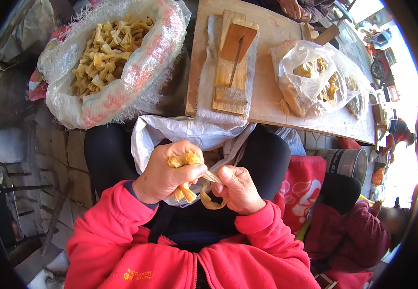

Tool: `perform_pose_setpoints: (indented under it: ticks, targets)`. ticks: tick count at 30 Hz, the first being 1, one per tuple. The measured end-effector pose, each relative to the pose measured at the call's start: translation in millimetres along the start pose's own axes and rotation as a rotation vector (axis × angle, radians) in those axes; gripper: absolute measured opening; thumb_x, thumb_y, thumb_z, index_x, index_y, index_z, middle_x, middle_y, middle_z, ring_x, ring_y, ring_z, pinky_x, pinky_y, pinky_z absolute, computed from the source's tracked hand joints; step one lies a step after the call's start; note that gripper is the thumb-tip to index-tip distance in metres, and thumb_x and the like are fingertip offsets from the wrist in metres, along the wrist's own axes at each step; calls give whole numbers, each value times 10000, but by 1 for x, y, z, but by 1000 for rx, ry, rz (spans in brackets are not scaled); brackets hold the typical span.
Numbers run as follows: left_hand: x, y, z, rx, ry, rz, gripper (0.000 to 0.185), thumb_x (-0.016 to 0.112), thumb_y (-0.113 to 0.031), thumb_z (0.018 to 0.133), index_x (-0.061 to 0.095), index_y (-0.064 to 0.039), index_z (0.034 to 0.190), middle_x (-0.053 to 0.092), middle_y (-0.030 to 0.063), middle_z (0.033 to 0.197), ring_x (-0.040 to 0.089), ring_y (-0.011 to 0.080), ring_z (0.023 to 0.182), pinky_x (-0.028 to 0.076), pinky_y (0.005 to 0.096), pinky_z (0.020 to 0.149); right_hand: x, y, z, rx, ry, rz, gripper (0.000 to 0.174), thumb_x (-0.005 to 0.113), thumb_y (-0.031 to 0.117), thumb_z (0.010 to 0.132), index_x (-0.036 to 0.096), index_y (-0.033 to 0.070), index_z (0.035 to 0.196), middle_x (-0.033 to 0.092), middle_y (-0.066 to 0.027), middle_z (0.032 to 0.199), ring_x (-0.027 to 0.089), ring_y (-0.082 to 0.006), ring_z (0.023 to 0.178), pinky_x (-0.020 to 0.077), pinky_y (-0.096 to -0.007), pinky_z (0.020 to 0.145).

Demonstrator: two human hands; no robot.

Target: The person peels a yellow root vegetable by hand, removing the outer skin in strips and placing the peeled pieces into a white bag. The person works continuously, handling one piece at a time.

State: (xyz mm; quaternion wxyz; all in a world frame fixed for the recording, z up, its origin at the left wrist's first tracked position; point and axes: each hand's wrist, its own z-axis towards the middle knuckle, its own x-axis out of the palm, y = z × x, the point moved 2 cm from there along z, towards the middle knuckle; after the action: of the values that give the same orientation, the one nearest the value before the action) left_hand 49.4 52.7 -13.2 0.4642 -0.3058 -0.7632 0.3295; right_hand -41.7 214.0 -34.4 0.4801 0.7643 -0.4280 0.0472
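Note:
My left hand (174, 171) is closed around a folded bundle of yellow, dry, husk-like strips (184, 159), with ends poking out above and below the fist. Between the thumb and fingertips of my right hand (239, 188) is a pale twisted strip (212, 177) that runs to the left fist. A looser length of strip (210, 204) curls down beside the right hand. Both hands are above my lap, over an open white woven sack (180, 126). What lies deep in that sack is mostly hidden by my hands.
A large woven sack (136, 86) of similar yellow bundles (104, 54) stands front left. On the wooden table (266, 21) are a wooden stand with a metal rod (236, 65), on white cloth, and a plastic bag (303, 90) of yellow pieces. Other people sit right and across.

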Motion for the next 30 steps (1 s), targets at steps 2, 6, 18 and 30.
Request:
perform_pose_setpoints:
  ticks: [2,6,18,30]
  targets:
    - [2,-7,-4,149,-5,232,99,666,-28,839,594,-21,906,599,5,755,562,59,639,458,217,585,-3,5,-5,-38,29,-76,422,578,401,971,605,51,738,502,38,637,383,-36,581,295,-204,533]
    - [17,-36,-11,533,225,619,221,692,-154,876,614,-27,1039,680,81,856,660,120,709,514,248,594,-1,39,-20,-329,184,-278,398,574,347,973,623,31,737,588,-23,660,526,-118,593,412,-267,567]
    - [89,-92,-42,1546,537,534,148,652,-71,803,656,-10,938,586,73,797,471,123,521,340,254,436,53,115,-49,-1013,866,-335,283,706,247,888,617,-8,802,505,-70,545,458,-220,387,290,-360,372]
    - [26,-76,54,651,-84,553,106,606,-45,885,615,-24,988,587,-13,804,527,54,637,433,226,555,-3,124,17,-648,-462,-686,161,720,123,868,638,-15,866,622,-1,708,516,-45,634,427,-225,559]
